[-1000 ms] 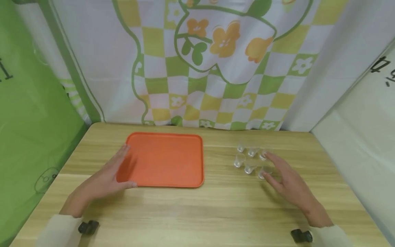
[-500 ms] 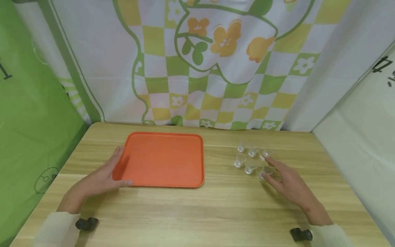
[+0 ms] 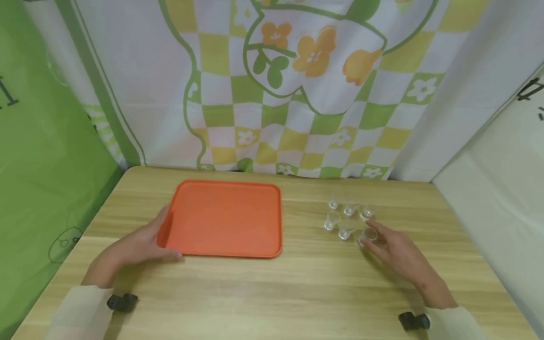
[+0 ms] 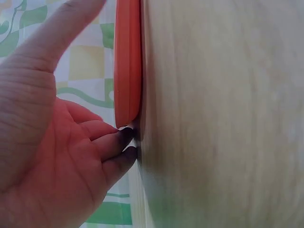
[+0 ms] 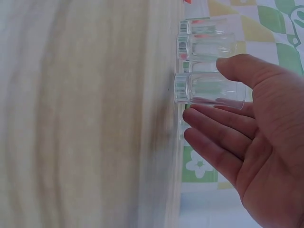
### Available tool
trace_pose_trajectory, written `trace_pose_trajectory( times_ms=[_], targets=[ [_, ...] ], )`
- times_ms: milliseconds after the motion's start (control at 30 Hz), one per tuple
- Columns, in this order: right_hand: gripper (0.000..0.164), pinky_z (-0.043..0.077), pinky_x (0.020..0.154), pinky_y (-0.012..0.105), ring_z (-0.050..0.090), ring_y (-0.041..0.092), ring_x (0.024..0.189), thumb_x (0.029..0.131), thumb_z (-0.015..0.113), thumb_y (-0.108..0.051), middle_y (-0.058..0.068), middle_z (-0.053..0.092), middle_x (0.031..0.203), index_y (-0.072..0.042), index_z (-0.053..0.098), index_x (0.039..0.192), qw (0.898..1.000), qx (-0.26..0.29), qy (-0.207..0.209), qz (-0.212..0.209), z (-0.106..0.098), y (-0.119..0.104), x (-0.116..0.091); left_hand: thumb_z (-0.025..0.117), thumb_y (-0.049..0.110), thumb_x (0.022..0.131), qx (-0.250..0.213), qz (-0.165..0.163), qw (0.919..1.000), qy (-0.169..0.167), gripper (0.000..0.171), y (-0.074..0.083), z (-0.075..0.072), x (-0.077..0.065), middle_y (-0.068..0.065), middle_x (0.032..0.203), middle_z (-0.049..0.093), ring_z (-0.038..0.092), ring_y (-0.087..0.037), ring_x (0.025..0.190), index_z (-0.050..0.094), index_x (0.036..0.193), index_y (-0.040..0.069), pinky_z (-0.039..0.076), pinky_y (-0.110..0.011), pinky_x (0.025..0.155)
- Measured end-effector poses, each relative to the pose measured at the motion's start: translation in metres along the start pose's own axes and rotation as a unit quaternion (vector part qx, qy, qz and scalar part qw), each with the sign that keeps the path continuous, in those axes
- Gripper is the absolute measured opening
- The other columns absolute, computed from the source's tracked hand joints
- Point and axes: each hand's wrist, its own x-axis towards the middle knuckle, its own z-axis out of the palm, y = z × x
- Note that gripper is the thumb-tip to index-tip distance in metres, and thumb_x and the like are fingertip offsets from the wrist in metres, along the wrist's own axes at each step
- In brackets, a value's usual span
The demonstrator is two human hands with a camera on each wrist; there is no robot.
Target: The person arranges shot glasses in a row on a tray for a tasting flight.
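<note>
An orange rectangular tray [image 3: 225, 219] lies on the left half of the wooden table. My left hand [image 3: 136, 243] spans its near left corner, fingers along the left side and thumb at the front edge. In the left wrist view, fingertips [image 4: 124, 137] bend toward the tabletop right by the tray's end. Several small clear glasses [image 3: 333, 220] stand in two short rows on the right. Around the nearest right glass [image 3: 370, 233] my right hand [image 3: 401, 255] is spread, thumb on one side and fingers on the other. That glass [image 5: 209, 90] stands upright on the table.
A checked cloth with flowers [image 3: 297, 118] hangs behind the table's back edge. Green sheeting [image 3: 51, 165] borders the left side, pale sheeting [image 3: 501, 189] the right. Bare wood [image 3: 263, 293] shows in front of the tray.
My left hand has shifted left to the tray's outer edge. On the right, the index finger has come nearer the thumb, behind the near right glass. Tray and glasses stay in place.
</note>
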Motion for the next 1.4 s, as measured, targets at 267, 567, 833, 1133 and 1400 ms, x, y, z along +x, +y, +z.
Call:
trace_pose_trajectory(
  times_ms=[267, 567, 833, 1133, 1400],
  targets=[
    [0.050, 0.057, 0.083, 0.055, 0.075, 0.026, 0.089, 0.100, 0.071, -0.021, 0.023, 0.071, 0.118, 0.002, 0.056, 0.141, 1.000, 0.007, -0.001, -0.005, 0.0019, -0.0011, 0.0022, 0.088, 0.037, 0.082, 0.010, -0.060, 0.9979, -0.021, 0.130, 0.0020, -0.0054, -0.0036, -0.036, 0.164, 0.009, 0.018, -0.051, 0.148, -0.005, 0.161, -0.007, 0.023, -0.061, 0.114],
    [0.054, 0.058, 0.083, 0.052, 0.075, 0.028, 0.091, 0.097, 0.074, -0.018, 0.025, 0.070, 0.118, 0.003, 0.053, 0.143, 0.999, 0.024, -0.021, 0.010, 0.0003, 0.0008, 0.0028, 0.089, 0.038, 0.080, 0.026, -0.060, 0.9977, -0.019, 0.128, 0.0034, -0.0076, -0.0047, -0.038, 0.161, 0.018, 0.029, -0.052, 0.144, 0.001, 0.160, -0.009, 0.030, -0.064, 0.110],
    [0.039, 0.059, 0.080, 0.049, 0.075, 0.029, 0.090, 0.095, 0.076, -0.016, 0.022, 0.072, 0.113, -0.001, 0.061, 0.127, 1.000, 0.022, -0.007, -0.002, 0.0012, 0.0039, 0.0031, 0.090, 0.041, 0.079, 0.025, -0.059, 0.9977, -0.019, 0.130, 0.0002, -0.0089, -0.0037, -0.038, 0.160, 0.021, 0.033, -0.052, 0.142, 0.002, 0.161, -0.008, 0.030, -0.064, 0.111],
    [0.036, 0.059, 0.079, 0.049, 0.075, 0.031, 0.091, 0.094, 0.077, -0.017, 0.022, 0.072, 0.113, -0.003, 0.063, 0.124, 1.000, 0.026, -0.006, -0.003, 0.0005, 0.0041, 0.0023, 0.091, 0.044, 0.078, 0.022, -0.052, 0.9982, -0.021, 0.131, -0.0024, -0.0076, -0.0025, -0.033, 0.161, 0.025, 0.035, -0.047, 0.142, 0.003, 0.164, -0.001, 0.030, -0.063, 0.110],
    [0.036, 0.060, 0.079, 0.047, 0.075, 0.030, 0.090, 0.094, 0.078, -0.016, 0.018, 0.073, 0.111, -0.003, 0.064, 0.125, 1.000, 0.026, 0.014, -0.008, -0.0029, 0.0015, -0.0017, 0.091, 0.041, 0.077, 0.021, -0.061, 0.9977, -0.020, 0.131, -0.0046, -0.0090, -0.0011, -0.037, 0.159, 0.025, 0.035, -0.051, 0.142, 0.003, 0.163, -0.002, 0.030, -0.063, 0.110]
  ],
)
